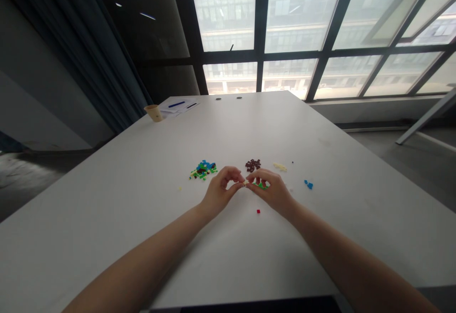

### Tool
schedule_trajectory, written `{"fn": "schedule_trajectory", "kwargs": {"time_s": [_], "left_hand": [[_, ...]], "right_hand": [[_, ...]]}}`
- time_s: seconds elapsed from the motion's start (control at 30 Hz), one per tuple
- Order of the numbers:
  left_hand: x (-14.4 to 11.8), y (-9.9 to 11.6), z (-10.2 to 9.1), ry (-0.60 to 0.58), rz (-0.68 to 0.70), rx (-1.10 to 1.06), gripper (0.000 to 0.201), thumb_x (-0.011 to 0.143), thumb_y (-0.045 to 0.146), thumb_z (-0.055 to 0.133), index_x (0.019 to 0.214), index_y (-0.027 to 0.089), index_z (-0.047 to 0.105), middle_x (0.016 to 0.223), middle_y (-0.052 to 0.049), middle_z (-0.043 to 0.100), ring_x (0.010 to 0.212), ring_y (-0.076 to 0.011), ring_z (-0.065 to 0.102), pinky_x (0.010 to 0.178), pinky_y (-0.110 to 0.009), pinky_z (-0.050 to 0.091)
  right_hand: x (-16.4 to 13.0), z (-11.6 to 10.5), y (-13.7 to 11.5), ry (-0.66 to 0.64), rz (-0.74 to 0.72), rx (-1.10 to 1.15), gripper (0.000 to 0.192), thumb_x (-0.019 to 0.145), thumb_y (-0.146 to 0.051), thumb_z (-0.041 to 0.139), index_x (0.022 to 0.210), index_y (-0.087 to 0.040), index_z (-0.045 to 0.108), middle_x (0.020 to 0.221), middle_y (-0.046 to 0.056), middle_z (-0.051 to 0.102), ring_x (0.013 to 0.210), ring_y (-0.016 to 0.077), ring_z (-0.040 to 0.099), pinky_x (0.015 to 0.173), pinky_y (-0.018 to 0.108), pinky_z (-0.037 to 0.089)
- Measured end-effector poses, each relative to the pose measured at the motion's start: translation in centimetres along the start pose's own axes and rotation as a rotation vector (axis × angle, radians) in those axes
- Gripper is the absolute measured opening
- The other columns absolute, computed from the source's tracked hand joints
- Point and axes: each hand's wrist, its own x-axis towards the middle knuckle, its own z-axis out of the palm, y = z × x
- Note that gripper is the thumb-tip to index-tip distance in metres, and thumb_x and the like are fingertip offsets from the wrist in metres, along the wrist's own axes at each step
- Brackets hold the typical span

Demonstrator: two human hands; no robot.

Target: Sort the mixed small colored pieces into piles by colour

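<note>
My left hand (220,188) and my right hand (270,188) meet over the middle of the wide white table (142,199), fingertips almost touching each other. Between them I pinch a tiny pale cream building piece (245,183): the thumb and forefinger of each hand are pressed together on it from opposite sides, while my other fingers curl loosely inward. The piece is so small that I cannot tell whether it is one brick or two being joined. Under my right fingers a small green and red cluster of bricks (262,185) peeks out; it looks held in or resting against that hand, though the view is too poor to be sure.

Just beyond my left hand lies a mixed heap of small blue, green and yellow plastic bricks (204,169). Just beyond my right hand sits a small pile of dark brown bricks (252,165), and to its right a few pale cream bricks (280,166) lie flat on the table. Further right, a couple of bright blue bricks (308,184) sit apart from the rest. A single red brick (258,211) lies on the table near me, just beside my right wrist.

At the far left corner of the table stands a tan paper cup (154,112), upright, and beside it white sheets of paper (180,106) with a blue pen (176,104) on top.
</note>
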Motion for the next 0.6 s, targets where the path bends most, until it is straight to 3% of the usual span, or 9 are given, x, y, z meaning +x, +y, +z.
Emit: {"fn": "schedule_trajectory", "kwargs": {"time_s": [0.23,0.37,0.5,0.6], "left_hand": [[0.0,-0.5,0.0,0.004,0.033,0.078,0.022,0.074,0.024,0.064,0.089,0.019,0.05,0.078,-0.001,0.057,0.074,-0.0117,0.056,0.072,-0.027,0.046],[0.4,-0.4,-1.0,-0.017,0.056,0.361,0.018,0.077,0.027,0.059,0.092,0.02,0.051,0.083,-0.002,0.058,0.075,-0.013,0.055,0.07,-0.028,0.046],[1.1,-0.6,-3.5,-0.071,0.041,0.799,0.011,0.08,0.026,0.051,0.088,0.019,0.054,0.088,-0.004,0.058,0.079,-0.0158,0.053,0.077,-0.032,0.043],[1.4,-1.2,-5.6,-0.1,-0.086,1.005,0.012,0.079,0.026,0.049,0.083,0.017,0.056,0.085,-0.006,0.057,0.081,-0.0184,0.053,0.077,-0.032,0.042]], "right_hand": [[0.0,0.2,-0.2,-0.027,-0.029,0.005,0.008,0.078,-0.026,0.059,0.076,-0.02,0.064,0.072,0.001,0.061,0.066,0.0114,0.052,0.062,0.024,0.041],[0.5,-1.0,0.7,-0.005,-0.01,-0.1,0.008,0.077,-0.025,0.059,0.076,-0.02,0.065,0.071,0.001,0.06,0.061,0.0108,0.049,0.059,0.023,0.039],[0.9,-4.1,3.3,0.054,0.2,-0.404,0.009,0.073,-0.022,0.057,0.073,-0.019,0.066,0.067,0.0,0.056,0.061,0.0109,0.048,0.062,0.024,0.038],[0.5,-5.9,5.3,0.015,0.441,-0.632,0.012,0.07,-0.023,0.055,0.071,-0.019,0.067,0.066,0.001,0.056,0.061,0.0121,0.048,0.06,0.024,0.035]]}}
